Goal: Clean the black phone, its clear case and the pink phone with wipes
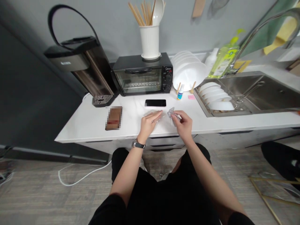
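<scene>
My left hand (148, 122) is closed, fingers nearly straight, around a thin see-through plastic piece (160, 116) just above the counter's front part. Much of that piece is covered by the hand, so its full shape does not show. A crumpled light-grey cloth (171, 113) is pinched between the thumb and fingers of my right hand (184, 122), a short gap to the right of the plastic. Behind both hands a phone (155, 103) lies flat with its dark screen up. A small spray bottle (180, 92) with a blue label stands further back, beside a pink pad (191, 97).
A brown pixelated item (114, 118) lies left on the white counter (86, 125). Behind stand a tall black dispenser (93, 68), a toaster oven (142, 76) and racked white plates (189, 73). The steel sink (257, 90) with bowls (217, 97) is at right.
</scene>
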The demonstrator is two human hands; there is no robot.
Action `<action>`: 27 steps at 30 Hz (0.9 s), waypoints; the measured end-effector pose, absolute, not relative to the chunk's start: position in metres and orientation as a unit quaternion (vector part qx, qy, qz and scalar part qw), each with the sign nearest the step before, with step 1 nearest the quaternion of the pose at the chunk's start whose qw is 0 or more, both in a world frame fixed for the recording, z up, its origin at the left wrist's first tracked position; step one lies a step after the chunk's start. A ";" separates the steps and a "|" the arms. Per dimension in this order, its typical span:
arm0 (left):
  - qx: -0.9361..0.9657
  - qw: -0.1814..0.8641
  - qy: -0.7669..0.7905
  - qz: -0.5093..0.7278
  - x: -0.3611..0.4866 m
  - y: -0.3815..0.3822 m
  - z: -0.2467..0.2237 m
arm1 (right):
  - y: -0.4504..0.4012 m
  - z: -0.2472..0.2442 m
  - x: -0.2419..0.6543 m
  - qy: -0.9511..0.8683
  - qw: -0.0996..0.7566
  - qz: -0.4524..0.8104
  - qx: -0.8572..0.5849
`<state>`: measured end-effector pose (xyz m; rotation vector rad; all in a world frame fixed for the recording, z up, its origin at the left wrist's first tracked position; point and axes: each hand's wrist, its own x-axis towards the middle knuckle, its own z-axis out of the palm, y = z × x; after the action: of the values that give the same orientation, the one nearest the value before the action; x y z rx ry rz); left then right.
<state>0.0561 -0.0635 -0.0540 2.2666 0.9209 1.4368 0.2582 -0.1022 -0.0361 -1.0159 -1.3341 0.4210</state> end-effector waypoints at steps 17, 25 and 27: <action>0.871 0.078 0.353 0.331 0.057 -0.074 -0.039 | -0.128 -0.044 0.220 -0.669 0.606 0.128 -0.411; 0.876 0.134 0.323 0.332 0.053 -0.076 -0.035 | -0.140 -0.048 0.215 -0.736 0.574 0.115 -0.341; 0.876 0.132 0.317 0.339 0.053 -0.075 -0.035 | -0.139 -0.048 0.218 -0.747 0.564 0.112 -0.334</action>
<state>0.0529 -0.0750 -0.0353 2.5405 0.9206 0.9847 0.2179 -0.1389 -0.0482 -0.7862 -1.7573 0.2638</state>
